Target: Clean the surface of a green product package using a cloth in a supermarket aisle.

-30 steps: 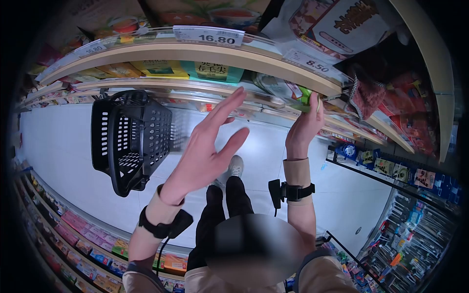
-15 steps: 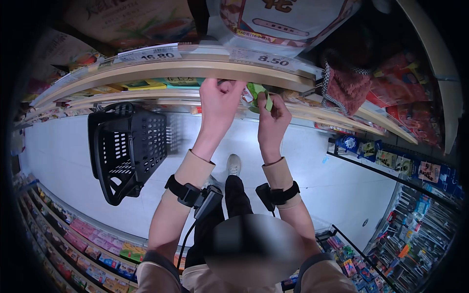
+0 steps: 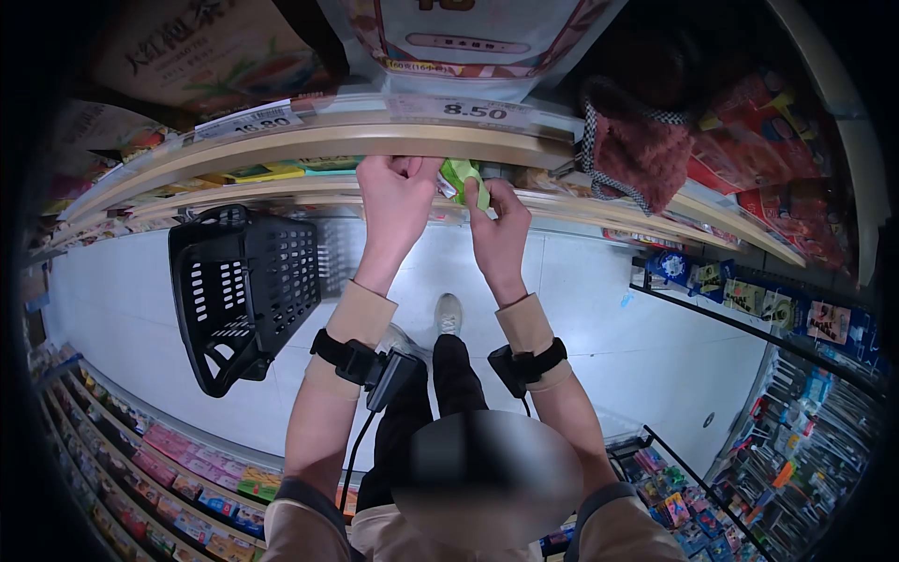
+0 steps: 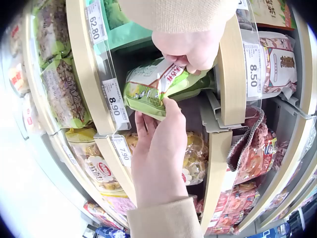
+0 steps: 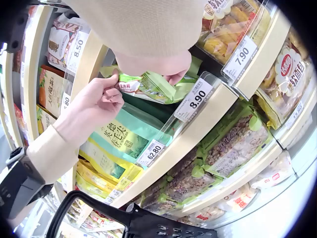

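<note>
A green and white food packet with red lettering tilts in a shelf compartment, just under the upper shelf's wooden edge. At one end of it my left hand curls its fingers and pinches the packet's edge. The opposite end is gripped by my right hand, thumb over the face and fingers beneath, as the left wrist view shows. In the right wrist view, my left hand pinches a corner beside the lettering, while the right hand's sleeve hides part of the packet.
A black shopping basket stands on the floor at left. Teal tea bags lie beside the packet's spot, above an 8.90 price tag. A pink cloth hangs at the shelf's right. Pegboard goods fill the right side.
My left hand, spread in the air a second ago, has come up to the packet and pinched it. The right hand keeps its hold. Shelves and packet have shifted left in the head view.
</note>
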Demonstrator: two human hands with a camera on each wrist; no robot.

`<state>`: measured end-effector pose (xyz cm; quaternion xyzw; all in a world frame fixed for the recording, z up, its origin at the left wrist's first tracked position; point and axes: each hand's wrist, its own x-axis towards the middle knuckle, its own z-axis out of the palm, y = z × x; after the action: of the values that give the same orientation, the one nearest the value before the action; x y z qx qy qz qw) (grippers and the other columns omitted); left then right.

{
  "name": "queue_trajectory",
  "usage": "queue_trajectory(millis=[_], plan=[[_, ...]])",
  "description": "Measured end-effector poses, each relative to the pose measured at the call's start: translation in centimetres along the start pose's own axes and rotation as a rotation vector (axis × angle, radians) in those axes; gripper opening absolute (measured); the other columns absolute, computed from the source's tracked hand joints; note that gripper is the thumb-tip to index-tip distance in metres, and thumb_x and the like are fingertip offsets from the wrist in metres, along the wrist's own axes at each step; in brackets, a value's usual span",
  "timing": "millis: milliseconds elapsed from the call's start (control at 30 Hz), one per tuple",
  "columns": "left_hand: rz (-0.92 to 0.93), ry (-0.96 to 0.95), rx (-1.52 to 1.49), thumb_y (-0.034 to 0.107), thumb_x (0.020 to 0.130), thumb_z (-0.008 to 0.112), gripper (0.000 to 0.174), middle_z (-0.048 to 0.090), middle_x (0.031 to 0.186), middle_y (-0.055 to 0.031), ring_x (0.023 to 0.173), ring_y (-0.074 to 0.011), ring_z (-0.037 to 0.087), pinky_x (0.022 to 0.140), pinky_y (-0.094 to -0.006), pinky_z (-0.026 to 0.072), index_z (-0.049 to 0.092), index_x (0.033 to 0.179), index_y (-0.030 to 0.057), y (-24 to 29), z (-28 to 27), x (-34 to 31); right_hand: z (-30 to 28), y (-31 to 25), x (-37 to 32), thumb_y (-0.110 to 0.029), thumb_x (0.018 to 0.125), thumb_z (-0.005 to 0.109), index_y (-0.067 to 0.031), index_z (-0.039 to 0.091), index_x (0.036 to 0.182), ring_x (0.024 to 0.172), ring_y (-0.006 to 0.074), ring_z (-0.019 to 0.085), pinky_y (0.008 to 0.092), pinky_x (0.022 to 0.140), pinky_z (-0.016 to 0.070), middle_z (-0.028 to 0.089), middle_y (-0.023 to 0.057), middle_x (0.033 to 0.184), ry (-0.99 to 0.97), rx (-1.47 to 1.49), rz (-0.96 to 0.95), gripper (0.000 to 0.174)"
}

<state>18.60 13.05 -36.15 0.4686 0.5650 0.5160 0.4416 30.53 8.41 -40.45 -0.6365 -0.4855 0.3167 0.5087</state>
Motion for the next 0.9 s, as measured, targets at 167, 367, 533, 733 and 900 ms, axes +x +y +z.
queue_trajectory(millis=[167,367,533,733,900], plan=[[-0.045,-0.082,-0.028,0.005,0.087,0.073,0.021,0.041,0.06,0.0068,0.056,-0.0011,0.036,0.051,-0.0215,0.0323,0.054,0.077,0.0009,-0.1,-1.0,-0.5,-1.0,0.1,-1.2,-0.015,0.094,0.068,0.0042,0.06,0.083,0.067,0.0158,0.045,0.0284,0.063,0.04,0.054,0.0073,0.074,0.036,0.005,0.011,0.023],[-0.188,-0.151,-0.144,0.003,0.088,0.073,0.011,0.044,0.06,0.0076,0.052,-0.0014,0.042,0.047,-0.0198,0.0342,0.063,0.091,-0.0003,-2.1,-2.6,-3.3,-3.1,1.3,-1.2,-0.01,0.091,0.07,0.0044,0.063,0.086,0.076,0.0272,0.059,0.0341,0.071,0.0487,0.064,0.0133,0.084,0.031,-0.15,-0.016,0.017],[-0.044,-0.123,0.018,-0.006,0.082,0.071,0.036,0.047,0.068,0.0053,0.059,-0.0036,0.045,0.053,-0.0178,0.0371,0.074,0.115,0.0087,-3.4,-4.5,-5.8,-4.4,1.6,-3.0,-0.005,0.089,0.069,0.0008,0.067,0.101,0.1,0.0301,0.065,0.0345,0.089,0.0503,0.07,0.014,0.108,0.037,-0.184,-0.211,0.013],[0.18,-0.153,0.309,-0.011,0.077,0.069,0.043,0.054,0.075,-0.0014,0.062,-0.0072,0.05,0.056,-0.0192,0.0431,0.077,0.111,0.0146,-2.7,-7.6,-8.0,-6.7,-1.1,-4.9,0.009,0.081,0.064,-0.0017,0.069,0.109,0.121,0.0311,0.06,0.038,0.101,0.0482,0.067,0.0133,0.124,-0.02,-0.302,-0.359,0.031],[0.101,-0.144,0.245,-0.009,0.076,0.07,0.046,0.06,0.09,-0.0016,0.075,-0.0075,0.056,0.065,-0.0198,0.0477,0.073,0.118,0.0091,-0.9,-8.7,-9.3,-6.8,-2.9,-6.1,0.015,0.077,0.057,-0.0004,0.068,0.107,0.121,0.0321,0.061,0.0383,0.102,0.0489,0.067,0.0143,0.122,0.006,-0.288,-0.454,0.036]])
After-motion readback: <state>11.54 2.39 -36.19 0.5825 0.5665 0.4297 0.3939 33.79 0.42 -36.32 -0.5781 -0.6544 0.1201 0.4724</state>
